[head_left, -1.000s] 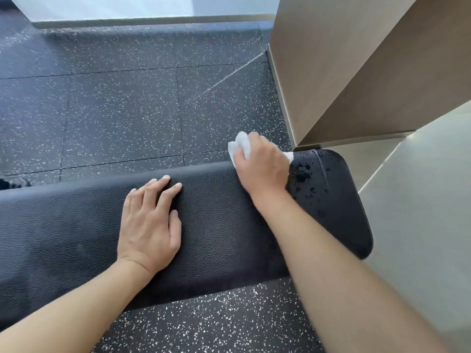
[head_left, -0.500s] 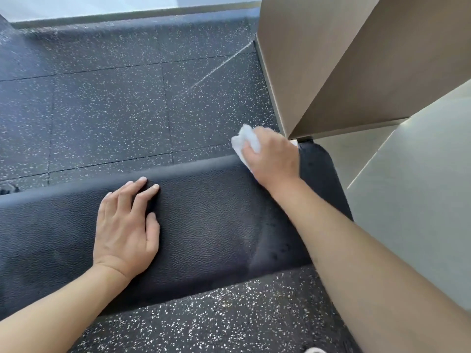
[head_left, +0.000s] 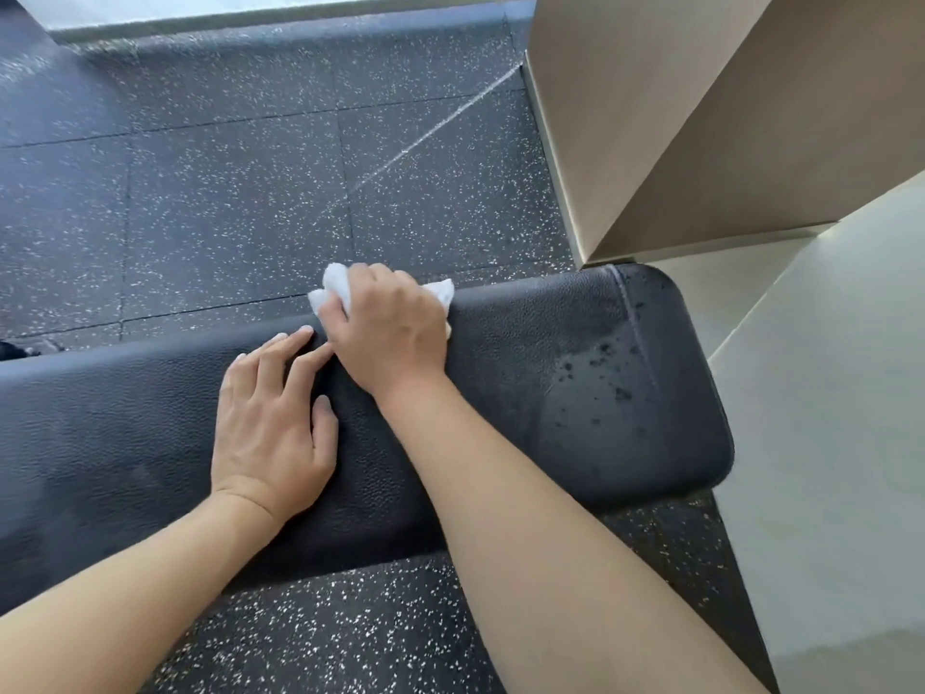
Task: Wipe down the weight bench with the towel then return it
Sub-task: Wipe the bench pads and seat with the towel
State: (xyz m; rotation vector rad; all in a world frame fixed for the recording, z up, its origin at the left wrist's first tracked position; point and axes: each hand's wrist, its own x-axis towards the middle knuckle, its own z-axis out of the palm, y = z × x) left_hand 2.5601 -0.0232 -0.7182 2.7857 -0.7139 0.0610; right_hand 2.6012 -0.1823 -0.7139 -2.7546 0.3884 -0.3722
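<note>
Towel [head_left: 334, 288] bunched in right hand [head_left: 388, 333], pressed at bench [head_left: 575, 393] far edge; left hand [head_left: 273, 433] flat, bracing the pad. Wiping underway; droplets near right end likely need the next pass

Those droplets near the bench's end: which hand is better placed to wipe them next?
Probably the right hand: it grips the towel and lies nearer the droplets at the right end of the bench. The left hand rests flat, holding nothing, farther away.
</note>
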